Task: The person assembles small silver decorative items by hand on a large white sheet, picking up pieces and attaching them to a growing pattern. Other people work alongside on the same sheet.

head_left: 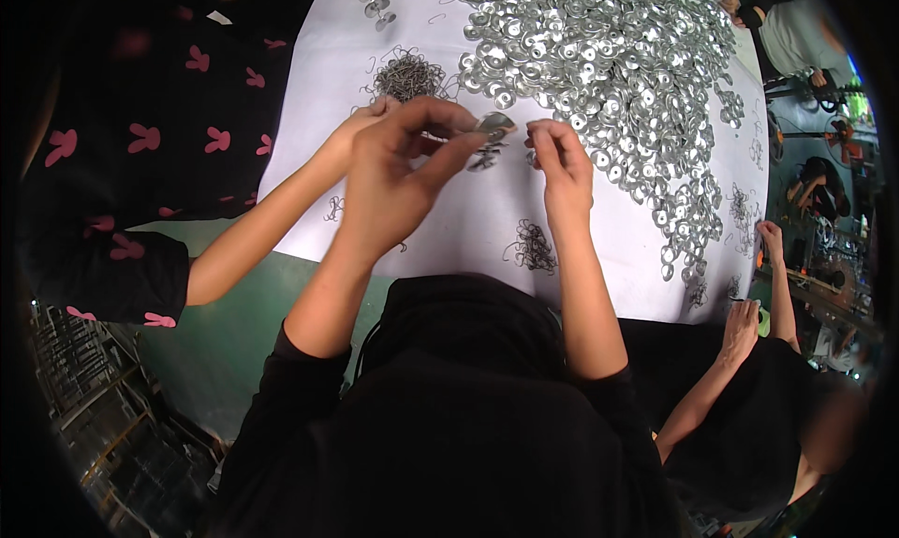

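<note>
My left hand (401, 177) clamps a few shiny discs (493, 126) between thumb and fingers, above the white table (464, 231). At three o'clock from it, my right hand (567, 171) bunches its fingertips near the discs; I cannot tell whether they grip anything. From the discs, the disc heap (609, 65) spreads at two o'clock, the hook pile (409, 74) at ten, a smaller hook clump (534, 247) at five.

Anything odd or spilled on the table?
Nothing clearly damaged. Slightly untidy: a few wire hooks lie left of the left hand, apart from the bigger hook pile.
</note>
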A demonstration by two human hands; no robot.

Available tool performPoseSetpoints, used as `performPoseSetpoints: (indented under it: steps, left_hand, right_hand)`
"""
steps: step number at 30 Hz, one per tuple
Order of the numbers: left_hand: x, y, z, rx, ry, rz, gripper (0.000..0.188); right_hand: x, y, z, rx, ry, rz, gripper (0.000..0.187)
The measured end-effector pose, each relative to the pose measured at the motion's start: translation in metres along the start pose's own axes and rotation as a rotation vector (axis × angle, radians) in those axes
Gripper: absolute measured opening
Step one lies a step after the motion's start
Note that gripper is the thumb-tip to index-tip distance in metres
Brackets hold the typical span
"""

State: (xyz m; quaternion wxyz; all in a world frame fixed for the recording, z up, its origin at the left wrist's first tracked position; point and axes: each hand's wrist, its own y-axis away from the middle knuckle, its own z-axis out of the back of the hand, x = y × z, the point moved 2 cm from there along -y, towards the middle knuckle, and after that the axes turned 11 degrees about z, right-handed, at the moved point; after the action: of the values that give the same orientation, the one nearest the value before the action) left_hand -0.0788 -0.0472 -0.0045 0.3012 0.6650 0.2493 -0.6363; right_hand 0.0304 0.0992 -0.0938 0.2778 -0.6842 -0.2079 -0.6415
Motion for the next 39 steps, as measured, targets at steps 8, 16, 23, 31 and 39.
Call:
performPoseSetpoints:
  steps: [8, 16, 23, 31, 39]
  left_hand:
    - [-0.04, 0.026, 0.045, -0.193, -0.025, -0.047, 0.012]
    - [-0.027, 0.037, 0.062, -0.244, -0.062, -0.011, 0.01]
    - [-0.007, 0.031, 0.04, -0.15, 0.08, 0.046, 0.01]
    - [-0.006, 0.02, 0.002, -0.14, 0.011, -0.017, 0.01]
    - [-0.008, 0.019, -0.028, -0.072, -0.157, -0.091, 0.008]
  right_hand:
    - [-0.092, -0.056, -0.062, 0.665, 0.793, 0.302, 0.008]
    - [-0.1, -0.043, -0.071, 0.875, 1.012, 0.441, 0.008]
    - [-0.012, -0.025, -0.018, 0.513, -0.153, -0.261, 0.008]
    - [0.092, 0.009, -0.014, 0.273, -0.336, -0.141, 0.006]
    - [0.097, 0.016, -0.008, 0.089, -0.153, 0.11, 0.004]
